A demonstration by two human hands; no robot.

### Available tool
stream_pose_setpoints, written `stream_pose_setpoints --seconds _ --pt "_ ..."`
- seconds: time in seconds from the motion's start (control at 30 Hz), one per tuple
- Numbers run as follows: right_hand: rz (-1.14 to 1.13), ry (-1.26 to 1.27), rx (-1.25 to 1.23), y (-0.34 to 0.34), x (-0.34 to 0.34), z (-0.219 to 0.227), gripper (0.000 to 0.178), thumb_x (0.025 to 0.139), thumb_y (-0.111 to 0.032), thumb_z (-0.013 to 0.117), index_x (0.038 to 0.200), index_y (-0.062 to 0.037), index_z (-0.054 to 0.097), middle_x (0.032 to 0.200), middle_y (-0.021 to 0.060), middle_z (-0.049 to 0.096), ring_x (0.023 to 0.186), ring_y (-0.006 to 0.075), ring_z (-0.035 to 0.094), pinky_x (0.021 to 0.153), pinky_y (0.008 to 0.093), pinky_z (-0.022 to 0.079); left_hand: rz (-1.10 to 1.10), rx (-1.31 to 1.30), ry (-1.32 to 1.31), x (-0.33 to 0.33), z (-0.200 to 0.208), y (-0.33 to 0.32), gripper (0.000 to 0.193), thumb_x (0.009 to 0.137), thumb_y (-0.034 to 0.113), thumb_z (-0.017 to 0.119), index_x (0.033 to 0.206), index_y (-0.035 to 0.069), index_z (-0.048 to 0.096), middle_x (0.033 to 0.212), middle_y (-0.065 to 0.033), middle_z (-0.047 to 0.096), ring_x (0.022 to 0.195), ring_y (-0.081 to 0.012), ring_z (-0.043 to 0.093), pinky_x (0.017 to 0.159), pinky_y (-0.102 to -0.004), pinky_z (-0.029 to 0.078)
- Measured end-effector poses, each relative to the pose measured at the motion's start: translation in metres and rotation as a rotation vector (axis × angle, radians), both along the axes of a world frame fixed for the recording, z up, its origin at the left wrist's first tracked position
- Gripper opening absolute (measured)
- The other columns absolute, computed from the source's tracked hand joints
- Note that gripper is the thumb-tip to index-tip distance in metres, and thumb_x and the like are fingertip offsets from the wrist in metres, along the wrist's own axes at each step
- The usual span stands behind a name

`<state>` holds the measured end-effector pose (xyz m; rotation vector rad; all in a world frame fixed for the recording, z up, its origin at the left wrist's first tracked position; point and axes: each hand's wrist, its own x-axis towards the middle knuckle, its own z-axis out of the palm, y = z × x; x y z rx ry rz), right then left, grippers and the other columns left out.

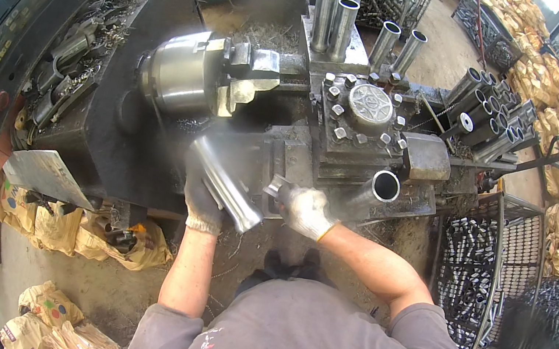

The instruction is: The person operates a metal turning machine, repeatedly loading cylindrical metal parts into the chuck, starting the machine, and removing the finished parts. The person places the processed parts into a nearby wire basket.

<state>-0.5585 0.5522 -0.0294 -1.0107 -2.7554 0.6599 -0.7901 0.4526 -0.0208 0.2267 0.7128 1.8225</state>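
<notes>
The left hand's (203, 197) fingers grip the tilted tube (225, 186) near the lathe's (118, 165) front edge; its smooth wall could make it slip. The right hand (304, 210) pinches a metal piece (275, 186).

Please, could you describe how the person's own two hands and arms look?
The left hand wears a dark grey glove with a paler cuff. The right hand wears a whitish glove, darker at the fingers, its cuff edged in yellow. Both forearms are bare below short grey sleeves.
</notes>
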Motion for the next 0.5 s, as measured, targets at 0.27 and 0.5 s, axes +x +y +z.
stream_pose_setpoints --seconds 0.27,0.5 --pt "-0.038 -0.016 -0.886 0.022 -0.013 0.126 0.062 0.088 -0.044 0.084 0.124 0.0036 0.072 0.104 0.0188 0.079 0.095 0.0259 0.077 0.085 0.0376 0.060 0.069 0.101 -0.124 0.060 0.029 0.011 0.081 0.107 0.070 0.050 0.154 0.004 0.051 0.152 -0.0128 0.060 0.139 -0.0310 0.057 0.121 -0.0493 0.042" --pt "0.031 0.393 -0.556 0.016 0.000 0.193 0.086 0.075 -0.031 0.092 0.144 0.0016 0.053 0.119 0.0238 0.074 0.104 0.0358 0.077 0.090 0.0455 0.062 -0.132 0.244 0.086 0.042 0.040 0.036 0.070 0.107 0.052 0.060 0.158 0.005 0.046 0.158 -0.0162 0.053 0.143 -0.0356 0.053 0.123 -0.0489 0.041"
